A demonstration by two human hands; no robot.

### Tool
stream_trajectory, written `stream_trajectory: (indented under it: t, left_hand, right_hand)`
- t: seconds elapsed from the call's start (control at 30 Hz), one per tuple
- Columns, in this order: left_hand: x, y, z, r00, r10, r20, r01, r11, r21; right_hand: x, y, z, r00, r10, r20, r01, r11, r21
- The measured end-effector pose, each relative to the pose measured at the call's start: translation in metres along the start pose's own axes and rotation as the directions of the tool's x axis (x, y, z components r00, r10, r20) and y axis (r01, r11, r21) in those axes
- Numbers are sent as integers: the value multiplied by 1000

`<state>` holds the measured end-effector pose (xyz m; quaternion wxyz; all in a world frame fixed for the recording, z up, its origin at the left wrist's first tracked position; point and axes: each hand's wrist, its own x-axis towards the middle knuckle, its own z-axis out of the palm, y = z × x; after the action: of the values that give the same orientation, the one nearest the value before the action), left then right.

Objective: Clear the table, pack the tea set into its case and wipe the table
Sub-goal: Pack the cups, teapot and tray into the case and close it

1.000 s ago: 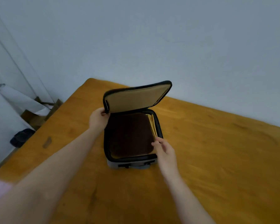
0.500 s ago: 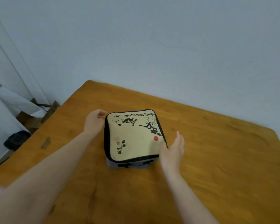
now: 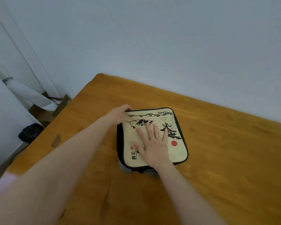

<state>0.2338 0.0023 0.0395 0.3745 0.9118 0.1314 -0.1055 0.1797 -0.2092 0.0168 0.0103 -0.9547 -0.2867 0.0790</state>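
The tea set case [image 3: 177, 153] lies on the wooden table [image 3: 230, 163] with its lid down. The lid is cream with a black ink landscape, a red dot and a black rim. My right hand [image 3: 152, 146] rests flat on the lid with its fingers spread and straight. My left hand [image 3: 118, 114] is at the case's far left corner, where its fingers curl over the lid's edge. What its fingertips hold there is hidden. The inside of the case cannot be seen.
The table's left edge runs diagonally from far corner to near left. Beyond it on the floor are cardboard boxes [image 3: 44, 114], a dark shoe-like object [image 3: 29, 133] and a white roll [image 3: 28, 93] that leans on the wall. A plain wall stands behind the table.
The lid stood open one second ago and has come down onto the case. My right hand has moved from the case's right side onto the lid. My left hand stays at the far left corner.
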Motion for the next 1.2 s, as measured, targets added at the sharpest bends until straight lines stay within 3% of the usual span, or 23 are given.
stream_trajectory:
  t: [0.23,0.47,0.57,0.7,0.83,0.97,1.2]
  left_hand:
    - [13,-12,-8,999,18,-31,-15,997,76]
    - [10,-24,-16,987,-8,-158,-2,998,-63]
    - [6,-25,-21,984,112,-140,-95,988,123]
    - [2,-20,-19,957,243,-159,-146,876,460]
    - [-9,-21,-19,959,261,-107,-92,647,757]
    - [-25,-34,-28,968,244,-59,-84,534,841]
    - [-56,-49,-24,974,226,24,-131,471,872]
  right_hand:
    - [2,-3,6,1000,19,-24,-18,999,39]
    - [2,-3,9,998,13,-59,-11,999,39]
    - [2,-3,9,998,15,-56,-13,999,30]
    - [2,-3,11,998,17,-59,-15,1000,22]
    - [2,-3,12,998,24,-55,-24,1000,7]
    - [2,-5,11,997,48,-65,-47,999,8]
    - [2,-8,11,995,73,-68,-73,997,8]
